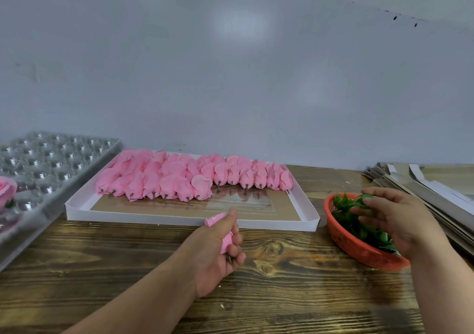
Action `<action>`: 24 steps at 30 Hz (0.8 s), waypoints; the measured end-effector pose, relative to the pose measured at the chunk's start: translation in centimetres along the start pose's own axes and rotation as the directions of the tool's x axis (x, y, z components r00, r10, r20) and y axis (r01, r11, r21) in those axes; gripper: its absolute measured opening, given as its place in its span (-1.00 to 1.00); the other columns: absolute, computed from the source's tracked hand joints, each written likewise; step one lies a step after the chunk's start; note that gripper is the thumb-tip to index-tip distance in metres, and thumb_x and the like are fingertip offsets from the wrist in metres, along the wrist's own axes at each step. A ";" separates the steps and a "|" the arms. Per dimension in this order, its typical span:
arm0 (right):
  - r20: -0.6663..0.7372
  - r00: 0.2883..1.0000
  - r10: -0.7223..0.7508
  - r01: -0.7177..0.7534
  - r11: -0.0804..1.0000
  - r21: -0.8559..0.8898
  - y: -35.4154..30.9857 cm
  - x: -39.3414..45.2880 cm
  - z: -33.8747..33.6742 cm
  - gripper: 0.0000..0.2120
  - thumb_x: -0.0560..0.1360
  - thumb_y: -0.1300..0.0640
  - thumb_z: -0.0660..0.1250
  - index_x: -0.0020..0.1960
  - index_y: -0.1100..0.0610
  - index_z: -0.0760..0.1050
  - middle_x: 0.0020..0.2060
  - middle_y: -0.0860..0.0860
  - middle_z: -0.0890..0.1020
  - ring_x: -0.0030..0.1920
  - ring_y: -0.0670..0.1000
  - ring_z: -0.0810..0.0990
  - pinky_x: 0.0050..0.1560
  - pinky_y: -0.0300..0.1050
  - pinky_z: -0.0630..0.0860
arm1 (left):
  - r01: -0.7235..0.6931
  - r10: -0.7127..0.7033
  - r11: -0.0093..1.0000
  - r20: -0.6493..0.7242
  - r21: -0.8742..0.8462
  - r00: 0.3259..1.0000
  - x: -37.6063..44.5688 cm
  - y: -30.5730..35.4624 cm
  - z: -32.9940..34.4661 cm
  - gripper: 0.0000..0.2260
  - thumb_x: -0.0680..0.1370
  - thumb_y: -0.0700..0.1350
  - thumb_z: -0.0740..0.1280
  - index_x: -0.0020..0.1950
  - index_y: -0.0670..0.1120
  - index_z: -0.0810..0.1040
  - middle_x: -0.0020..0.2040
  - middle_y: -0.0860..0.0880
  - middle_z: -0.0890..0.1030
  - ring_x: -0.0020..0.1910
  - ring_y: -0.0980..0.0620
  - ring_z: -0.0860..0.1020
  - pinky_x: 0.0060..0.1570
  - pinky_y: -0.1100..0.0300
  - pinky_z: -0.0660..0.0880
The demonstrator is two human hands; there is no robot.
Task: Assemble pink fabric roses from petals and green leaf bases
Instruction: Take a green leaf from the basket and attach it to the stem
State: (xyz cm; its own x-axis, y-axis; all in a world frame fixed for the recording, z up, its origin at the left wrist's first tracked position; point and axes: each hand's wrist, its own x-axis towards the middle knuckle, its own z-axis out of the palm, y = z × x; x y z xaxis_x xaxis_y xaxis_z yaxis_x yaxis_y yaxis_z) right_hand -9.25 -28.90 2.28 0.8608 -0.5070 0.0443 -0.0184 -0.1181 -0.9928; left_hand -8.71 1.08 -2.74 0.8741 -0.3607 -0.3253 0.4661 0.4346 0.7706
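My left hand (218,249) grips a pink rose bud (216,219) above the wooden table, its short stem poking out below my fingers. My right hand (392,218) reaches into the red basket (359,250) and pinches a green leaf base (364,199) on top of the pile of green leaf bases (359,227). Several more pink rose buds (195,177) lie in rows in the white shallow tray (179,219), stems toward me.
A clear plastic cavity tray (46,164) stands at the left, with a finished pink rose (6,189) at its near left edge. Flat cardboard sheets (423,182) are stacked at the right behind the basket. A small pink scrap (222,306) lies on the wooden table (295,282).
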 end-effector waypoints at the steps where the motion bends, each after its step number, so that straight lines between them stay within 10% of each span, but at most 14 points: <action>1: -0.002 1.000 -0.001 0.001 0.999 0.036 0.0 0.0 0.0 -0.85 0.50 0.39 0.25 -0.05 0.22 0.55 -0.15 0.23 0.62 -0.35 0.00 0.67 -0.37 -0.21 0.62 | -0.001 0.001 1.000 -0.002 -0.006 1.000 0.0 0.0 0.0 -0.77 0.38 0.04 0.40 -0.30 -0.10 0.49 -0.45 0.00 0.45 -0.55 0.15 0.33 -0.49 0.24 0.47; 9: 0.317 0.948 0.029 -0.175 0.879 0.444 -2.0 -3.4 5.9 -0.81 0.52 0.41 0.09 -0.07 0.24 0.44 -0.28 0.23 0.63 -0.24 0.17 0.69 -0.27 -0.10 0.64 | -0.093 0.086 0.989 -0.066 -0.117 0.994 0.1 0.5 0.3 -0.68 0.52 0.13 0.29 -0.25 -0.10 0.46 -0.45 0.00 0.44 -0.55 0.15 0.33 -0.47 0.23 0.45; 17: 0.613 0.790 0.010 -0.306 0.873 0.381 -0.8 -7.8 11.3 -0.80 0.40 0.34 0.28 0.02 0.23 0.50 -0.12 0.21 0.66 -0.15 0.17 0.67 -0.19 -0.07 0.62 | -0.137 0.118 0.968 -0.102 -0.209 0.988 -0.2 1.1 0.8 -0.67 0.57 0.11 0.25 -0.26 -0.10 0.42 -0.45 -0.01 0.43 -0.56 0.12 0.36 -0.37 0.19 0.49; 24: 0.561 0.827 0.032 -0.233 0.928 0.290 0.3 -8.9 12.6 -0.63 0.20 0.28 0.40 0.01 0.21 0.60 -0.18 0.14 0.62 -0.36 -0.05 0.53 -0.47 -0.28 0.37 | -0.326 0.319 0.946 -0.210 0.005 0.924 0.0 1.2 0.6 -0.66 0.53 0.16 0.24 -0.30 -0.04 0.52 -0.29 0.03 0.45 -0.35 0.12 0.34 -0.37 0.22 0.26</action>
State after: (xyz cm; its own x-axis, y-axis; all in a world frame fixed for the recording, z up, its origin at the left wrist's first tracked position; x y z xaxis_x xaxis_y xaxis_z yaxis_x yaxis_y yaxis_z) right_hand -10.49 -13.69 0.15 0.9968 0.0563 -0.0576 -0.0701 0.2557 -0.9642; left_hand -8.18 1.12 -1.50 0.9853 -0.0215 -0.1696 0.1555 0.5247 0.8370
